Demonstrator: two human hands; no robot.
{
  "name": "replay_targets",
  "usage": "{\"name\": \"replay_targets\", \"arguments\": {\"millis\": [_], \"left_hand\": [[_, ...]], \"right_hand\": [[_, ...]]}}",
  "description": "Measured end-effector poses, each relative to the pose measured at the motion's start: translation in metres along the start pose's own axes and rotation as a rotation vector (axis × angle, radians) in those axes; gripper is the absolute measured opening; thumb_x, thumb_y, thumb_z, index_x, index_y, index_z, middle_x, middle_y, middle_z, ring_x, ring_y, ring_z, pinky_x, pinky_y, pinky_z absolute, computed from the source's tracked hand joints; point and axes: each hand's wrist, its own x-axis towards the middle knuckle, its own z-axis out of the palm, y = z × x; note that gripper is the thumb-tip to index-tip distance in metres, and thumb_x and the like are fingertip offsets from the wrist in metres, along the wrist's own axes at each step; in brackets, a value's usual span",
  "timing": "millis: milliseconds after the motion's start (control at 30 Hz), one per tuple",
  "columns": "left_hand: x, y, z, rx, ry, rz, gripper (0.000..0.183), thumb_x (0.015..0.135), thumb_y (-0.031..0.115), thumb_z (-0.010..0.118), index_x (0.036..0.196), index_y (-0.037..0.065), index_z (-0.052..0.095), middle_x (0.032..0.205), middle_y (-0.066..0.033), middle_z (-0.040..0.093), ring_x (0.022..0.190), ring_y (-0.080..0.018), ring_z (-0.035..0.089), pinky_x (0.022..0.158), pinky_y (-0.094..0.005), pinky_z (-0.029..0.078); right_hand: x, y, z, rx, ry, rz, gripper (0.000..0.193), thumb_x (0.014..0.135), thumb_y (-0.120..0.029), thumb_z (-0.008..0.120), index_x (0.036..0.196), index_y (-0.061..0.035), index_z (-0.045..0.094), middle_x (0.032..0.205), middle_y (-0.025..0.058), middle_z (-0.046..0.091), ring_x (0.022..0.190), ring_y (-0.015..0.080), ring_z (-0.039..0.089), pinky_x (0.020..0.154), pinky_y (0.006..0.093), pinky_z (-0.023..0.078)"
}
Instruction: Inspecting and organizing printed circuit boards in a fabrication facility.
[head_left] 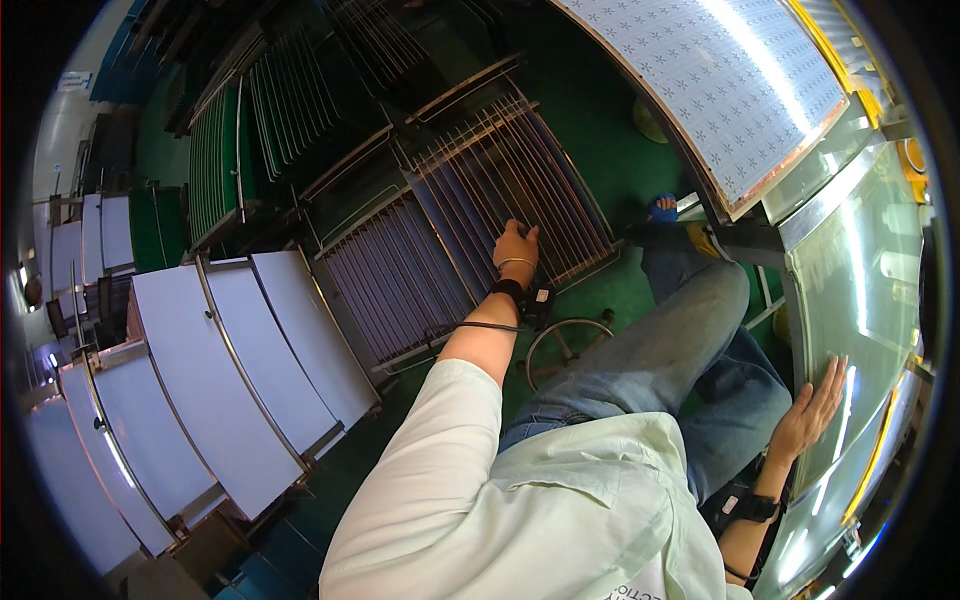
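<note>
My left hand (516,248) reaches out over a slotted rack (520,190) that holds several thin panels on edge between metal wires. Its fingers are curled closed at the wires; what they grip, if anything, is hidden. My right hand (808,412) lies open, fingers stretched, on a shiny greenish glass-like surface (850,290) at the right. Beyond that surface, a large pale sheet printed with small dark star shapes (725,85) rests on a bench. A dark strap with a small device sits on each of my wrists.
White panels (210,370) stand in racks at the left, with more wire racks (290,100) behind. A round metal ring (550,340) is near my knee on the green floor (600,150). Yellow edging (870,455) runs along the right surface.
</note>
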Motion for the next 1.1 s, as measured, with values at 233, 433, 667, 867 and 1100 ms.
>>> {"name": "replay_targets", "arguments": {"millis": [233,433,667,867,1100], "left_hand": [[0.017,0.006,-0.003,0.034,-0.001,-0.069,0.029,0.081,0.033,0.063,0.093,0.008,0.053,0.086,-0.0148,0.065,0.085,-0.0333,0.063,0.071,-0.0419,0.05],[0.024,0.011,-0.007,0.037,-0.017,-0.063,0.029,0.082,0.033,0.061,0.094,0.008,0.053,0.087,-0.0152,0.065,0.087,-0.0328,0.062,0.072,-0.0424,0.05],[0.045,0.035,-0.022,0.191,-0.08,-0.124,0.028,0.086,0.029,0.054,0.099,0.006,0.061,0.095,-0.0149,0.065,0.091,-0.0294,0.063,0.076,-0.0389,0.052],[0.064,0.048,-0.02,0.357,-0.217,-0.123,0.026,0.087,0.024,0.054,0.101,0.005,0.065,0.102,-0.0161,0.064,0.091,-0.0278,0.064,0.075,-0.0361,0.054],[0.05,0.042,-0.061,0.171,-0.114,0.016,0.029,0.08,0.024,0.054,0.096,0.003,0.066,0.098,-0.0176,0.064,0.09,-0.0324,0.063,0.078,-0.0392,0.051]], "right_hand": [[0.002,-0.001,0.0,-0.007,0.012,-0.018,0.04,0.093,-0.02,0.04,0.132,-0.0073,0.042,0.137,0.0115,0.04,0.129,0.0281,0.032,0.107,0.0395,0.024],[0.001,0.002,0.0,-0.035,0.007,-0.033,0.041,0.093,-0.02,0.039,0.132,-0.0075,0.042,0.137,0.0105,0.04,0.13,0.0277,0.032,0.106,0.0398,0.025],[0.0,0.004,0.003,-0.099,-0.014,-0.024,0.044,0.096,-0.03,0.032,0.132,-0.0074,0.041,0.137,0.0112,0.039,0.129,0.0288,0.033,0.105,0.0399,0.026],[-0.002,0.01,0.006,-0.108,-0.005,-0.017,0.043,0.095,-0.029,0.032,0.135,-0.0107,0.038,0.138,0.0098,0.038,0.13,0.0278,0.031,0.108,0.0396,0.022],[0.002,0.004,-0.001,-0.159,-0.03,-0.014,0.042,0.095,-0.024,0.035,0.132,-0.0054,0.041,0.137,0.0114,0.039,0.129,0.0298,0.033,0.106,0.0413,0.025]]}}
